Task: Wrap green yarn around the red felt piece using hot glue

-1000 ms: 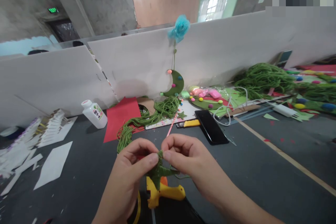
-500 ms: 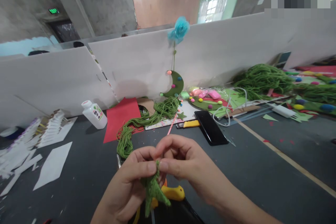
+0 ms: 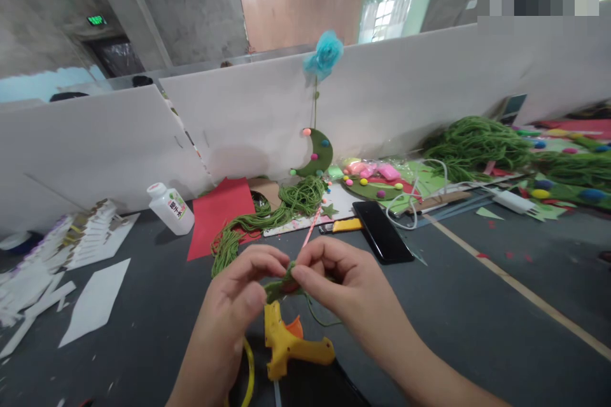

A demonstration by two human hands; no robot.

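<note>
A small star-like piece wrapped in green yarn (image 3: 275,291) is pinched at its upper end between the thumb and fingers of my right hand (image 3: 346,276). It is tilted, and a little dark red shows on it. My left hand (image 3: 233,305) is beside the piece, its thumb and fingers apart around the left end; whether it touches is hard to tell. A thin green strand (image 3: 317,319) hangs in a loop below my right hand. Under both hands stands a yellow hot glue gun (image 3: 300,348) with an orange trigger.
Behind the hands lie a green yarn skein (image 3: 248,224), red sheet (image 3: 214,210), yellow cutter (image 3: 346,225) and black phone (image 3: 383,232). A white bottle (image 3: 172,210) stands left. A felt crescent (image 3: 321,154) hangs against the white partition (image 3: 238,114). White paper scraps (image 3: 95,299) lie left.
The green piece has been turned up and away, so its points no longer hang down. My left thumb and fingers have come apart from their pinch. More of the glue gun shows.
</note>
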